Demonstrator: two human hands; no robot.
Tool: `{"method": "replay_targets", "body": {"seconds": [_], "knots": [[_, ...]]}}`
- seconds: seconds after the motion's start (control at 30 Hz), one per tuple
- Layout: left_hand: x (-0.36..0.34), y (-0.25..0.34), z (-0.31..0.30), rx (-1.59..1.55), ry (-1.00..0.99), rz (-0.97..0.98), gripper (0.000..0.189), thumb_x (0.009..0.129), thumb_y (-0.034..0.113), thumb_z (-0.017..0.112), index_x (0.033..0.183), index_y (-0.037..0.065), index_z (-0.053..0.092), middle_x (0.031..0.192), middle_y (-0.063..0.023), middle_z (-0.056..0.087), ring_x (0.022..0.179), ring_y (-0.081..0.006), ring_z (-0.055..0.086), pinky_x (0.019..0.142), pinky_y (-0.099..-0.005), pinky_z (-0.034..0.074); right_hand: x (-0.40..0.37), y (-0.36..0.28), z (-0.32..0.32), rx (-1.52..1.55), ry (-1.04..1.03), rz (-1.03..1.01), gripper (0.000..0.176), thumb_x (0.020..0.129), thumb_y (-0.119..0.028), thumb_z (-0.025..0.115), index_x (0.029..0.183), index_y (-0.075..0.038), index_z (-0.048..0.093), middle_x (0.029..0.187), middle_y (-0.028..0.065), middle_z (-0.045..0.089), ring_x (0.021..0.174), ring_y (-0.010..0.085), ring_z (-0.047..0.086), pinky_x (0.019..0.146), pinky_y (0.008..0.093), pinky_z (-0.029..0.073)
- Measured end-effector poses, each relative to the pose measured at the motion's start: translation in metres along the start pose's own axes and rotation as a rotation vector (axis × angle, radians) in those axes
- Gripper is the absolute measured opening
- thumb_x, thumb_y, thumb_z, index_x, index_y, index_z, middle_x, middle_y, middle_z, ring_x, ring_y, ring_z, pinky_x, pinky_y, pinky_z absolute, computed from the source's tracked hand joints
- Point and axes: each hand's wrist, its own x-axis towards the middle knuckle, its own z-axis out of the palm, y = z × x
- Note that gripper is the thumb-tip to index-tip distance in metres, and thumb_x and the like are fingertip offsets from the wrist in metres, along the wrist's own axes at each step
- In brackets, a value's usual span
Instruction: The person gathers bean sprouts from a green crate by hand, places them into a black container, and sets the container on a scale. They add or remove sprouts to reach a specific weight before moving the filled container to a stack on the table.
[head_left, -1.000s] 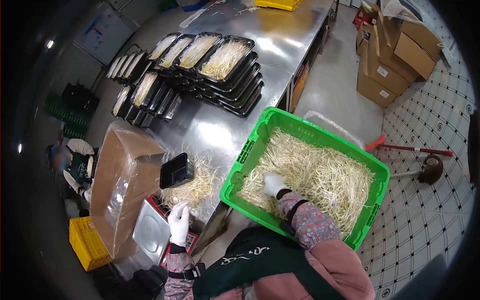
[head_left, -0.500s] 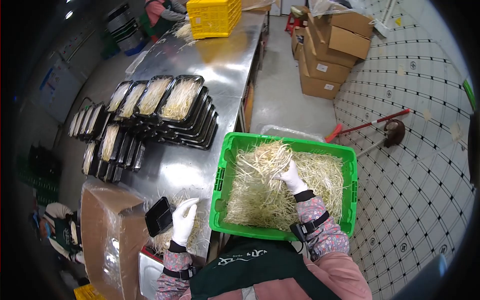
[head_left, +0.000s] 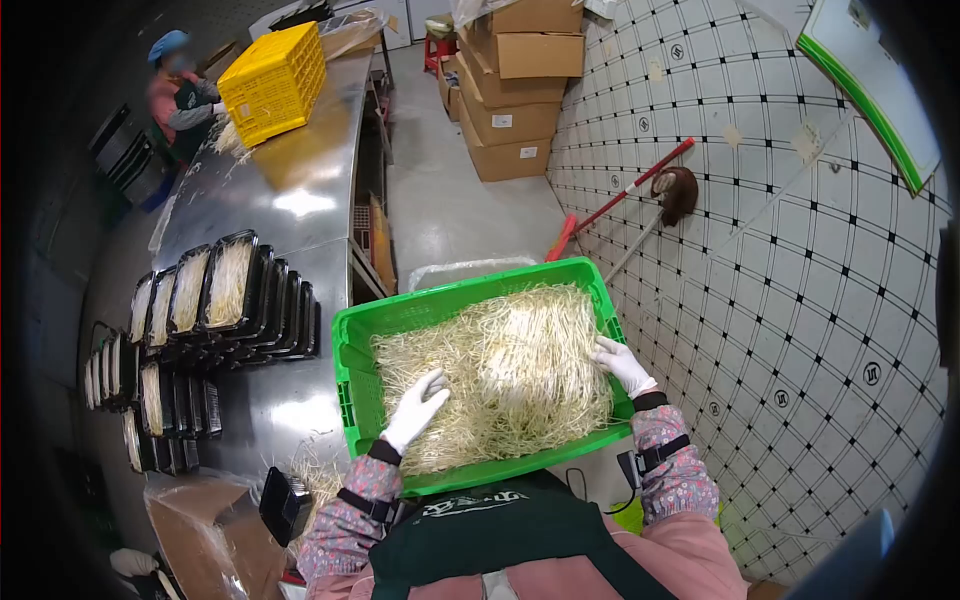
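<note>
A green crate (head_left: 460, 298) full of pale bean sprouts (head_left: 540, 350) stands in front of me. My left hand (head_left: 415, 410), in a white glove, hovers over the sprouts at the crate's left side, thumb and fingers apart, with nothing in it. At the right side my gloved right hand (head_left: 622, 366) touches the edge of a raised heap of sprouts, its fingers spread. An empty black tray (head_left: 285, 505) lies tilted on the metal table beside loose sprouts (head_left: 322, 485).
Stacks of black trays filled with sprouts (head_left: 228, 285) stand on the metal table (head_left: 290, 400). Farther off are a yellow crate (head_left: 272, 85), a co-worker (head_left: 180, 100) and cardboard boxes (head_left: 515, 105). A cardboard box (head_left: 205, 530) sits at lower left; a red-handled tool (head_left: 635, 185) leans right.
My left hand has moved from beside the black tray to above the sprouts in the crate. My right hand has shifted to the crate's right side and opened. The view has turned right.
</note>
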Motion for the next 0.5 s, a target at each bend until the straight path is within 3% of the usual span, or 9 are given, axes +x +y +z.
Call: {"method": "replay_targets", "body": {"seconds": [0.03, 0.07, 0.13, 0.27, 0.37, 0.4, 0.43, 0.47, 0.5], "knots": [[0.017, -0.002, 0.011, 0.066, -0.019, -0.037, 0.060, 0.095, 0.017, 0.064, 0.145, -0.003, 0.037, 0.136, -0.0182, 0.056, 0.125, -0.0238, 0.054, 0.104, -0.0342, 0.044, -0.002, -0.003, 0.000, 0.043, -0.009, -0.007, 0.075, 0.086, -0.016, 0.071, 0.146, 0.008, 0.034, 0.144, 0.0240, 0.046, 0.132, 0.0270, 0.048, 0.107, 0.0331, 0.040], [0.038, -0.017, 0.020, 0.206, -0.007, -0.035, 0.072, 0.091, 0.033, 0.068, 0.146, -0.003, 0.037, 0.138, -0.0210, 0.054, 0.126, -0.0300, 0.053, 0.106, -0.0388, 0.042, -0.008, -0.014, 0.007, -0.086, 0.032, -0.022, 0.074, 0.087, -0.020, 0.071, 0.145, 0.008, 0.036, 0.143, 0.0242, 0.048, 0.130, 0.0254, 0.050, 0.106, 0.0319, 0.042], [0.078, -0.038, 0.052, 0.280, 0.129, -0.021, 0.085, 0.086, 0.046, 0.070, 0.146, -0.002, 0.036, 0.136, -0.0236, 0.054, 0.126, -0.0360, 0.052, 0.107, -0.0424, 0.040, -0.004, -0.012, 0.024, -0.207, 0.168, -0.159, 0.081, 0.085, -0.039, 0.072, 0.143, 0.008, 0.039, 0.140, 0.0274, 0.049, 0.130, 0.0332, 0.049, 0.107, 0.0382, 0.040], [0.113, -0.012, 0.122, 0.598, 0.367, 0.128, 0.089, 0.082, 0.051, 0.071, 0.146, 0.000, 0.037, 0.135, -0.0239, 0.055, 0.125, -0.0381, 0.053, 0.107, -0.0424, 0.039, 0.009, -0.005, 0.089, -0.662, 0.447, -0.325, 0.099, 0.074, -0.060, 0.073, 0.145, 0.000, 0.038, 0.150, 0.0300, 0.033, 0.136, 0.0458, 0.037, 0.111, 0.0505, 0.032], [0.115, -0.015, 0.129, 0.857, 0.350, 0.129, 0.076, 0.084, 0.040, 0.070, 0.144, 0.002, 0.043, 0.131, -0.0232, 0.057, 0.122, -0.0360, 0.055, 0.107, -0.0409, 0.040, 0.004, -0.014, 0.084, -0.833, 0.363, -0.210, 0.095, 0.074, -0.053, 0.072, 0.145, 0.000, 0.038, 0.150, 0.0274, 0.035, 0.136, 0.0441, 0.037, 0.110, 0.0513, 0.033], [0.123, -0.036, 0.112, 0.592, 0.295, 0.113, 0.067, 0.085, 0.031, 0.068, 0.142, 0.002, 0.045, 0.131, -0.0216, 0.058, 0.122, -0.0330, 0.056, 0.106, -0.0392, 0.041, 0.008, -0.004, 0.069, -0.698, 0.357, -0.225, 0.088, 0.076, -0.043, 0.070, 0.145, 0.001, 0.038, 0.149, 0.0256, 0.038, 0.136, 0.0414, 0.038, 0.110, 0.0501, 0.034], [0.124, -0.034, 0.098, 0.326, 0.242, 0.096, 0.060, 0.087, 0.022, 0.065, 0.140, 0.002, 0.048, 0.131, -0.0201, 0.059, 0.121, -0.0299, 0.056, 0.105, -0.0374, 0.042, 0.013, 0.006, 0.057, -0.692, 0.351, -0.223, 0.088, 0.076, -0.043, 0.070, 0.145, 0.001, 0.038, 0.149, 0.0256, 0.038, 0.136, 0.0414, 0.038, 0.110, 0.0501, 0.034], [0.119, -0.033, 0.087, 0.206, 0.208, -0.009, 0.051, 0.087, 0.007, 0.059, 0.137, 0.002, 0.051, 0.132, -0.0176, 0.059, 0.122, -0.0236, 0.057, 0.103, -0.0339, 0.043, 0.017, 0.017, 0.048, -0.545, 0.321, -0.286, 0.085, 0.077, -0.039, 0.069, 0.145, 0.001, 0.037, 0.148, 0.0254, 0.039, 0.136, 0.0400, 0.039, 0.110, 0.0486, 0.035], [0.126, -0.062, 0.074, 0.162, 0.246, 0.055, 0.051, 0.088, 0.001, 0.056, 0.138, 0.001, 0.050, 0.134, -0.0174, 0.058, 0.124, -0.0218, 0.055, 0.104, -0.0313, 0.042, 0.018, 0.024, 0.044, -0.398, 0.295, -0.347, 0.083, 0.078, -0.035, 0.068, 0.145, 0.001, 0.036, 0.147, 0.0252, 0.040, 0.136, 0.0385, 0.039, 0.110, 0.0470, 0.035]]}}
